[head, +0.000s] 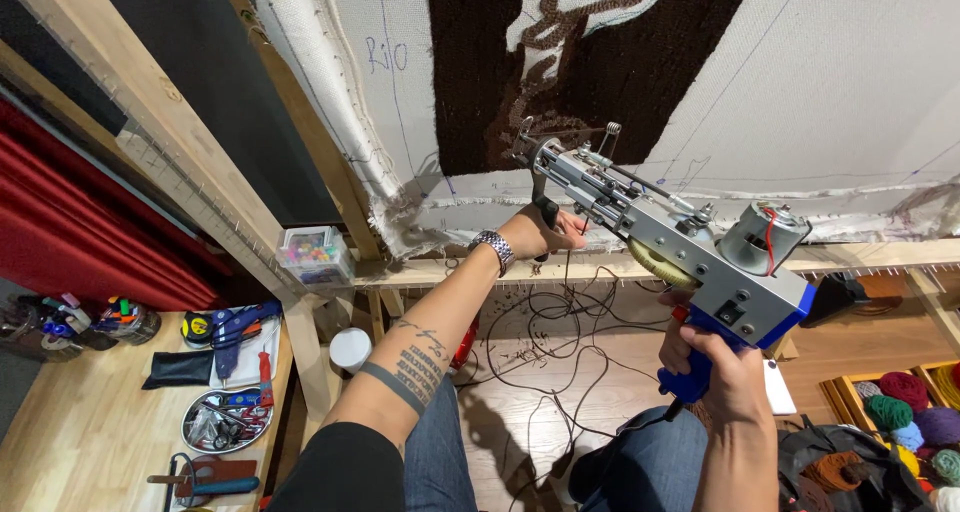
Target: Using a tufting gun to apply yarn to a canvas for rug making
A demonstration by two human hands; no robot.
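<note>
A grey metal tufting gun (668, 242) with a blue grip is held up in front of a white cloth (820, 82) stretched on a wooden frame (160, 122). My right hand (722, 370) grips the blue handle at the back. My left hand (540, 232), with a metal wristwatch on the wrist, holds the black front handle under the gun's nose. The needle tip sits just below the bottom edge of a dark brown tufted patch (590, 62) with a pale figure in it.
A wooden workbench (90, 432) at lower left carries a metal bowl of tools (225, 420), a tape measure, scissors and markers. A clear box of small parts (314, 254) rests on the frame. Cables trail over the floor. Yarn balls (905, 412) fill a crate at lower right.
</note>
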